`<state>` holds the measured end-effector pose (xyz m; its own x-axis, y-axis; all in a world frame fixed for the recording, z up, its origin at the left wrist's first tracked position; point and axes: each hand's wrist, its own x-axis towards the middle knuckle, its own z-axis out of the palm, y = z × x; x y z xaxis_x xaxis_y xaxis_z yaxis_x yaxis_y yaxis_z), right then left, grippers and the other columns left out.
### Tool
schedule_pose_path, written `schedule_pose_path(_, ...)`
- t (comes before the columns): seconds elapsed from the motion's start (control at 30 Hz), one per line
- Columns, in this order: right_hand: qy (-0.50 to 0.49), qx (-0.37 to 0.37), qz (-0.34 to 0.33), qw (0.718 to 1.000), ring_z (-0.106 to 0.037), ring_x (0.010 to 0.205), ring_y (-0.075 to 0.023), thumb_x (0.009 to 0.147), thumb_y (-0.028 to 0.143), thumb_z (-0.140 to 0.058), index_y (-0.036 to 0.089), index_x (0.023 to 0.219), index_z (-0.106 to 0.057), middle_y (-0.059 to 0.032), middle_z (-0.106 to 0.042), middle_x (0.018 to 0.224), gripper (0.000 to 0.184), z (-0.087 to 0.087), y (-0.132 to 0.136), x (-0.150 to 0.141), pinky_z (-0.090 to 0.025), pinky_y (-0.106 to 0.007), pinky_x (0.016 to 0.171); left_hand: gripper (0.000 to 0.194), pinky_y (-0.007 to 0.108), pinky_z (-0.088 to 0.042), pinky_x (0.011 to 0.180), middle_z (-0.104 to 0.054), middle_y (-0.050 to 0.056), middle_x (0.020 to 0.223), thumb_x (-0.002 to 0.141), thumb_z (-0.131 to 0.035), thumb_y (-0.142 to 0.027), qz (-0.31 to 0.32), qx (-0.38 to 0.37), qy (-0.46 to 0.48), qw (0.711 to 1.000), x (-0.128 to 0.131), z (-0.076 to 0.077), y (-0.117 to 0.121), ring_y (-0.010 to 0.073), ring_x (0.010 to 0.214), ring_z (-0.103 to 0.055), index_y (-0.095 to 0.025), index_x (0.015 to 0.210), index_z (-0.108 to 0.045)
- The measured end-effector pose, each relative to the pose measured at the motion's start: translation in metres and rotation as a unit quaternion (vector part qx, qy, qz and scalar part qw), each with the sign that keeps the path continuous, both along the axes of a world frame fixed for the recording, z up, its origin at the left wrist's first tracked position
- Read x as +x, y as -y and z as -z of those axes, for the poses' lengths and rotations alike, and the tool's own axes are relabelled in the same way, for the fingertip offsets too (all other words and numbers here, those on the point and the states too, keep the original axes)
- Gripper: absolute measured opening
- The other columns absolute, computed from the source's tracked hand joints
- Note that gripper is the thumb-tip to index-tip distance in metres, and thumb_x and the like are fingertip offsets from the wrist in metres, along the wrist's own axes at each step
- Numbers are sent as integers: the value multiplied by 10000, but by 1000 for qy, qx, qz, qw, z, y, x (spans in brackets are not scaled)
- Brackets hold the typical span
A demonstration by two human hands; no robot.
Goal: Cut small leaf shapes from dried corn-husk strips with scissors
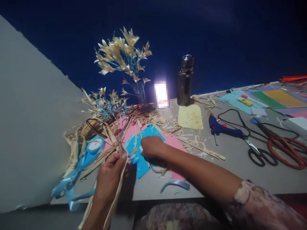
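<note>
My left hand is closed, thumb against fingers, on a long pale dried-husk strip that trails down past the wrist. Just above its fingertips lie more dried husk strips. My right hand forms a fist over the blue paper; whatever its fingers grip is hidden, though a bit of white shows at their edge. Pink paper shows on both sides of the blue sheet. Light-blue ribbon with its white-centred roll lies left of my hands.
Husk flowers stand at the back near a dark flask. Husk scraps litter the table around a yellow sheet. To the right lie a blue glue gun, black-handled scissors and red-handled scissors. A wall borders the left.
</note>
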<state>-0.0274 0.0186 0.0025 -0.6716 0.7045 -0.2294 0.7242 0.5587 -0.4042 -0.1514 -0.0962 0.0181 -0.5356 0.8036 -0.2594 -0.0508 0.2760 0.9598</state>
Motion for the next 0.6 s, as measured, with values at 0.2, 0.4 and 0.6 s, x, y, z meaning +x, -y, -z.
schedule_pose_path(0.2,-81,-27,92,992,-703,955,-325,763,229,-643,135,973,-733,-180,-752,1029,247,-19,-18,40,-496,-332,697,407,192,-411,432,-608,-65,527,584,-866,-444,32,3,77,996,0,13,-1,95,435,-504,-191,751,-594)
schedule_pose_path(0.4,-190,-117,70,972,-659,655,-146,802,80,-478,146,1025,-696,-25,-733,756,319,-15,4,84,-428,-216,565,393,194,-312,399,-561,-48,452,673,-789,-496,128,-11,40,991,18,11,-21,89,388,-420,-197,648,-536)
schedule_pose_path(0.6,-346,-154,73,923,-603,691,-144,832,91,-494,154,867,-644,-10,-656,751,166,4,21,100,-433,-235,651,386,215,-302,450,-517,-55,459,643,-797,-494,174,3,10,985,49,10,-38,91,437,-395,-181,603,-576)
